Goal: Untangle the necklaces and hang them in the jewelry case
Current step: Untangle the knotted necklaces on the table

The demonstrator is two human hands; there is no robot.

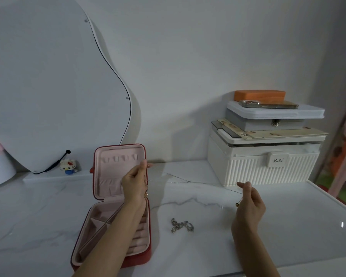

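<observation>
Thin chain (198, 183) stretched taut, pinched by left hand (135, 181) and right hand (249, 200); harder pulling risks snapping it.

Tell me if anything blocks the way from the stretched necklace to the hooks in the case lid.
Nothing visible does. The left hand pinches one end of the thin necklace right in front of the open jewelry case; the lid's hooks are bare. The right hand holds the other end out over the table.
</observation>
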